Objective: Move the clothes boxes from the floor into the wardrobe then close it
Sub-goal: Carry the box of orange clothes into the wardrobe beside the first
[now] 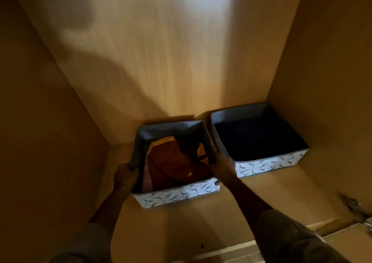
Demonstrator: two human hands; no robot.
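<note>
Left hand (125, 177) fingers curled over left rim of fabric box (177, 197); right hand (223, 167) fingers grip right rim. Square, leaf-print, soft-walled; orange cloth (175, 162) inside.

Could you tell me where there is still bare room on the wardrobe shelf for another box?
Bare shelf runs in front of both boxes and left of the box with orange clothes, up to the left wall. It is crowded at the back right: the dark-filled box fills that corner, with only a narrow gap between the boxes.
</note>
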